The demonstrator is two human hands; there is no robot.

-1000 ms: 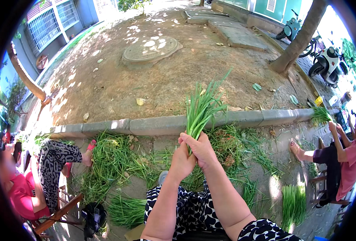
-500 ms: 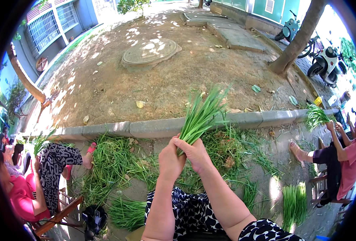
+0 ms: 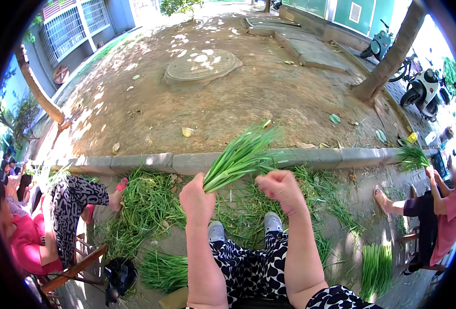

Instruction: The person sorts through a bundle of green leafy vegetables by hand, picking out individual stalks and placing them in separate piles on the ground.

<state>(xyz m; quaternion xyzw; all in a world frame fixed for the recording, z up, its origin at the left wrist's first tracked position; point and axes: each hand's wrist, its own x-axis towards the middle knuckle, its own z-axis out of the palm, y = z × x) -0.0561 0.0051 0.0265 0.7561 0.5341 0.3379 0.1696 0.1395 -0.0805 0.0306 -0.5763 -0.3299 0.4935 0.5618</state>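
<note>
A bunch of chives slants up and to the right from my left hand, whose fingers are wrapped round its pale stem ends. My right hand is apart from the left, curled closed just beyond the lower side of the leaves. Whatever its fingers may pinch is hidden. Loose green leaves lie heaped on the pavement in front of my feet and to the left. One laid-out bundle of chives rests left of my legs; another bundle lies to the right.
A stone kerb crosses ahead, with bare soil beyond it. Seated at the left, a person in pink has a black bag nearby. At the right, another seated person holds greens. Farther off are a tree trunk and scooters.
My hands were together on the stems; the right has let go of the bunch and moved right. The left has shifted left, and the bunch leans more to the right.
</note>
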